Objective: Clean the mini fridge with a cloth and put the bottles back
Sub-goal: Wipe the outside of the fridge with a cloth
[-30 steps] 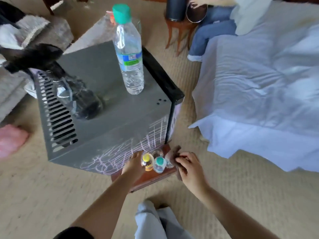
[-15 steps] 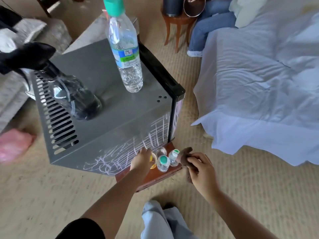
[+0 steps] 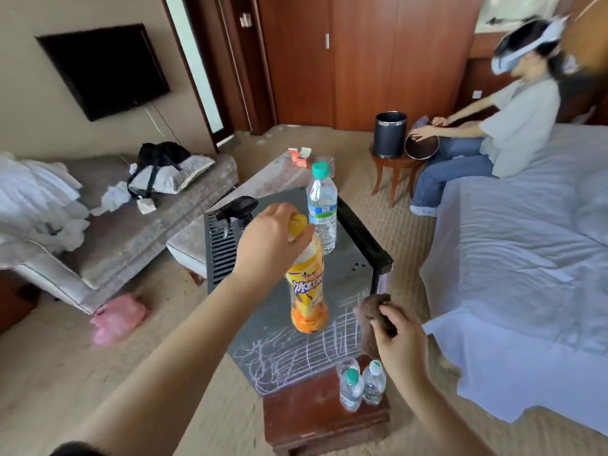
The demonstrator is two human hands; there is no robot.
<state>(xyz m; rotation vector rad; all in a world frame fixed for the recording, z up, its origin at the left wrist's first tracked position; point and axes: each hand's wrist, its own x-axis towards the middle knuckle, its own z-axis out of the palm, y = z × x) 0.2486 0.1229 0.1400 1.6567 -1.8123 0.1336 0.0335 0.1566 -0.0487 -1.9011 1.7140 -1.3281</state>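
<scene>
Left hand grips orange bottle by cap; right hand clutches brown cloth; water bottle, spray bottle atop fridge.

Black TV on the left wall. Grey sofa below it with a heap of white clothes, a black bag and a grey-white bag. Pink bag on the carpet beside the sofa. Wooden wardrobe at the back. Black bin on a round side table. A person wearing a headset sits on the white-sheeted bed. Orange boxes on a grey ottoman.
</scene>
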